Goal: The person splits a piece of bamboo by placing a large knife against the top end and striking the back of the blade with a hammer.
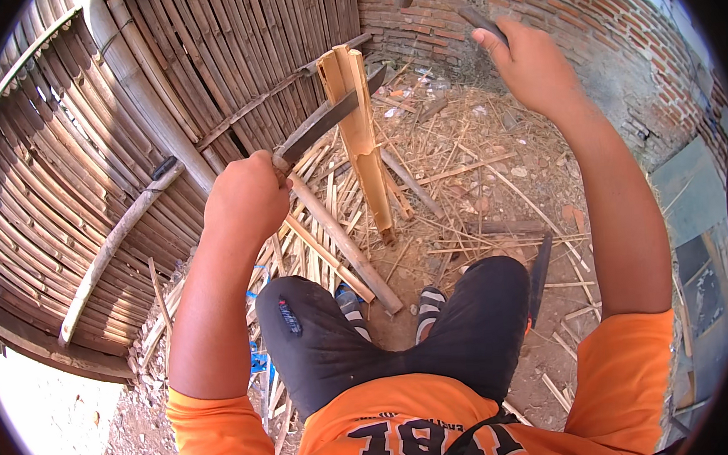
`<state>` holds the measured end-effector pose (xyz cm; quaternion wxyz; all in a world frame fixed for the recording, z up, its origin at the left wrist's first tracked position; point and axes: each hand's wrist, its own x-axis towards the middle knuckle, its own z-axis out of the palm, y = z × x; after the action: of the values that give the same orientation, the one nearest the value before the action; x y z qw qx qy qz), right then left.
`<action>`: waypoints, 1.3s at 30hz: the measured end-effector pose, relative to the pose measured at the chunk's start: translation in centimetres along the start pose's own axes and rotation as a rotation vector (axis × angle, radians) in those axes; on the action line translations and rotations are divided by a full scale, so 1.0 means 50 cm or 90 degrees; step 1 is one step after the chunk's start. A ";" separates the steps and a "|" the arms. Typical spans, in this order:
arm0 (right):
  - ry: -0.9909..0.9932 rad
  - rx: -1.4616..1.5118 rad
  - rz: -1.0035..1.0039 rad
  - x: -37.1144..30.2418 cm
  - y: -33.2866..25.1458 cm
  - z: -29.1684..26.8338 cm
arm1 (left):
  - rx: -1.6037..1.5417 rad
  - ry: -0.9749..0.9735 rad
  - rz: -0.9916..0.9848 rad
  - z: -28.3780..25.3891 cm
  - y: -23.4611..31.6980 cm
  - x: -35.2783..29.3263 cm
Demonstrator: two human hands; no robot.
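My left hand [248, 197] is closed round the handle of a machete [325, 128]. Its dark blade slants up to the right and crosses the upper part of a bamboo piece [366, 165]. That pale, hollow piece stands nearly upright on the ground in front of my knees, with a split top and a jagged edge partway down. Raised at the upper right, my right hand [533, 67] grips the dark handle of a hammer [483, 23]. The hammer's head shows at the top edge, up and to the right of the bamboo, apart from the blade.
A bamboo slat wall [163, 81] rises on the left, a brick wall [444, 43] behind. Bamboo strips and scraps [322, 222] litter the ground, with a thicker pole [344, 241] among them. A dark blade [540, 275] stands beside my right knee. Grey sheets [691, 199] lean at the right.
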<state>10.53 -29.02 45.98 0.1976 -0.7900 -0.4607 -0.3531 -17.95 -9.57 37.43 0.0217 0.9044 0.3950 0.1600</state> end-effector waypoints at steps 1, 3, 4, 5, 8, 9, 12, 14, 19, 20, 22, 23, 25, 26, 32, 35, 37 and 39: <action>0.035 0.046 0.018 0.008 0.005 -0.009 | -0.005 -0.002 -0.002 0.001 0.003 0.000; 0.011 0.110 0.071 -0.003 -0.003 -0.010 | -0.013 -0.006 -0.005 0.002 0.009 0.002; -0.051 0.133 0.099 -0.022 -0.035 0.010 | -0.009 -0.005 -0.005 0.001 0.007 0.000; -0.113 0.155 0.128 -0.042 -0.053 0.027 | -0.006 -0.005 -0.004 0.001 0.006 -0.002; -0.200 0.028 0.020 -0.079 -0.048 0.051 | 0.002 0.001 0.009 -0.010 0.015 -0.001; -0.182 0.041 0.017 -0.069 -0.047 0.046 | 0.010 -0.003 0.004 -0.011 0.011 -0.005; -0.104 0.089 0.032 -0.011 -0.023 -0.005 | 0.008 -0.009 -0.010 -0.011 0.010 -0.007; -0.031 0.142 0.076 0.003 -0.007 -0.021 | 0.003 -0.014 -0.010 -0.007 0.015 -0.006; -0.187 0.071 0.058 -0.074 -0.021 0.063 | 0.006 -0.016 0.002 -0.014 0.024 -0.003; -0.211 0.018 0.022 -0.080 -0.015 0.066 | 0.015 -0.020 0.003 -0.018 0.028 -0.002; -0.197 0.074 0.059 -0.045 -0.010 0.034 | 0.024 -0.028 -0.012 -0.013 0.019 -0.009; -0.191 0.099 0.081 -0.029 -0.009 0.015 | 0.021 -0.026 -0.015 -0.007 0.015 -0.009; -0.132 0.168 0.138 -0.022 -0.010 -0.015 | 0.014 -0.024 -0.012 -0.002 0.020 -0.007; -0.101 0.202 0.166 -0.022 -0.012 -0.020 | 0.011 -0.024 -0.013 -0.001 0.024 -0.009; -0.318 0.000 0.058 -0.091 -0.044 0.043 | 0.017 -0.024 -0.016 0.007 0.008 -0.004; -0.214 0.077 0.114 -0.046 -0.003 0.021 | 0.014 -0.015 -0.018 0.015 0.010 -0.003; -0.105 0.137 0.158 -0.038 0.000 0.017 | 0.013 -0.008 -0.020 0.015 0.014 -0.001; 0.002 0.203 0.194 -0.044 -0.005 0.033 | 0.013 -0.008 -0.012 0.016 0.020 0.003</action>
<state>10.22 -29.12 43.24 0.3720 -0.8086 -0.3859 -0.2428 -16.91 -10.07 36.89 0.0164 0.9018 0.4047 0.1505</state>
